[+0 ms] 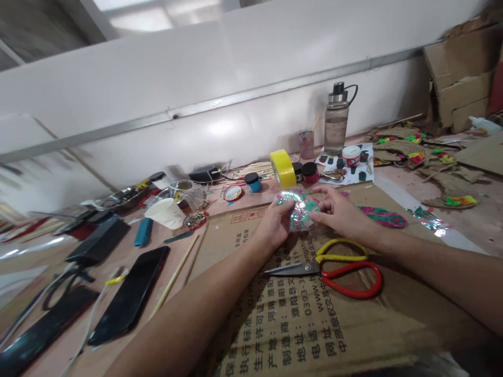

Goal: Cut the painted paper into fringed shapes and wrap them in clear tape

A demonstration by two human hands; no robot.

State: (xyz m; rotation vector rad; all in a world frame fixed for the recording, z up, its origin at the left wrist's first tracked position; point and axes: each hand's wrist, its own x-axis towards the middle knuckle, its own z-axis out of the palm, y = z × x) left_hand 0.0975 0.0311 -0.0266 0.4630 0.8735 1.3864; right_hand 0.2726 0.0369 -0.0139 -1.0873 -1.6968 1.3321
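My left hand (274,226) grips a small flat piece with a pink and green pattern under shiny clear plastic (299,210), thumb on top. At its right edge, the fingers of my right hand (338,210) are pinched on the same piece. It is held above a sheet of printed cardboard (223,251). Just below the hands lie scissors (308,268) with one yellow and one red handle, blades pointing left. Beyond my right wrist, a longer pink and green piece (387,217) rests on the cardboard.
Yellow tape (283,168), paint jars (253,182) and a water bottle (336,125) stand behind the hands. Leftward are a paper cup (165,213), a bead dish (195,220), a stick (175,275) and a phone (131,293). Coiled rope pieces (444,188) lie at right.
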